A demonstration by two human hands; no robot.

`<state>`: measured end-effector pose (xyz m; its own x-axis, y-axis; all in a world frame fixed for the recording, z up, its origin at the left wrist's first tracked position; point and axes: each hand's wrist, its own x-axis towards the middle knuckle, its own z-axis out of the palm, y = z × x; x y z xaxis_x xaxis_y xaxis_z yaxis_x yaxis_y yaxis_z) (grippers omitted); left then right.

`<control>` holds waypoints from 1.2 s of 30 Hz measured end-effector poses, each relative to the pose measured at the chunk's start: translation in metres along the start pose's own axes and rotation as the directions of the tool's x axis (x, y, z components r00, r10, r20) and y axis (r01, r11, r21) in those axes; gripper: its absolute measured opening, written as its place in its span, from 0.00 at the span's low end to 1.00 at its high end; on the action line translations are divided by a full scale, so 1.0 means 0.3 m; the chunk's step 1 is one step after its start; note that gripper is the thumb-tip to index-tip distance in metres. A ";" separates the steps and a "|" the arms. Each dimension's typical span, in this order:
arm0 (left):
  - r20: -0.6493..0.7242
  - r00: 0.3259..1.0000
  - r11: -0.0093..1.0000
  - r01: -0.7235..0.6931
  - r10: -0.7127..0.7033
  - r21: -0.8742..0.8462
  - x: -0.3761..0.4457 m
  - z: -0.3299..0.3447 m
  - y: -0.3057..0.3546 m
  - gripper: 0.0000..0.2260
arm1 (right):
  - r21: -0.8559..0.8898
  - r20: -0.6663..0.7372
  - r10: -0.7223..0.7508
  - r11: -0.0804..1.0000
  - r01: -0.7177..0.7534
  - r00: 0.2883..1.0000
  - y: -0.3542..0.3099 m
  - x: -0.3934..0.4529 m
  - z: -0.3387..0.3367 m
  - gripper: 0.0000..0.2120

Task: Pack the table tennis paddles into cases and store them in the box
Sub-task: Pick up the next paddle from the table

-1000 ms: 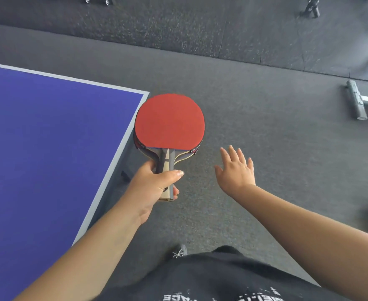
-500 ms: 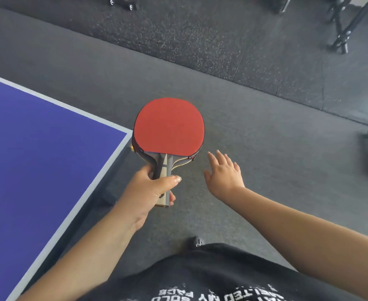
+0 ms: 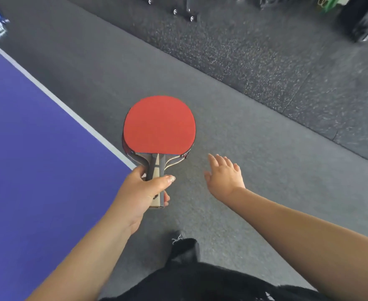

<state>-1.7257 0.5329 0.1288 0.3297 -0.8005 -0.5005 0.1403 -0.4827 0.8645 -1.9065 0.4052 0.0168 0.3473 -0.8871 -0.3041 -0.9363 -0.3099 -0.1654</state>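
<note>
Two hands show over the dark floor (image 3: pixel 254 131), above a black shoe (image 3: pixel 184 248). The left hand (image 3: pixel 142 192) keeps its fingers clamped round the handle of the paddles (image 3: pixel 159 124), a stacked pair by the edges beneath the red face, held level just past the blue bench (image 3: pixel 30 153) corner as before. The right hand (image 3: pixel 224 178) stays empty beside it, fingers straight and together. Farther off, the view has swung: wheeled gear (image 3: pixel 185 13) now lines the top edge.
</note>
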 end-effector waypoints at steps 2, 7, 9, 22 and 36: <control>-0.019 1.000 1.000 0.003 -0.003 0.004 0.095 0.003 0.059 0.19 | -0.014 0.019 -0.011 1.000 0.012 1.000 0.001 0.112 -0.044 0.28; -0.055 0.998 1.000 -0.014 0.013 -0.015 0.323 0.019 0.191 0.09 | -0.062 0.008 -0.041 0.997 0.041 0.999 0.036 0.368 -0.156 0.25; -0.068 0.997 0.999 -0.022 0.020 -0.029 0.402 0.033 0.239 0.11 | -0.082 0.009 -0.046 0.996 0.046 0.999 0.054 0.464 -0.185 0.25; -0.330 0.943 0.980 -0.015 -0.052 -0.196 0.843 0.088 0.456 0.12 | -0.204 0.119 -0.337 0.912 0.355 0.934 -0.077 1.210 -0.373 0.25; -0.569 0.794 0.912 -0.046 -0.215 -0.409 1.198 -0.247 0.578 0.23 | -0.237 0.247 -0.536 0.774 0.587 0.807 -0.616 1.755 -0.418 0.27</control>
<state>-1.5136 0.1877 0.1023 0.7625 -0.3298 -0.5567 0.4943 -0.2583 0.8300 -1.5572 -0.0474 0.0051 0.7952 -0.4652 -0.3889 -0.5337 -0.8415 -0.0846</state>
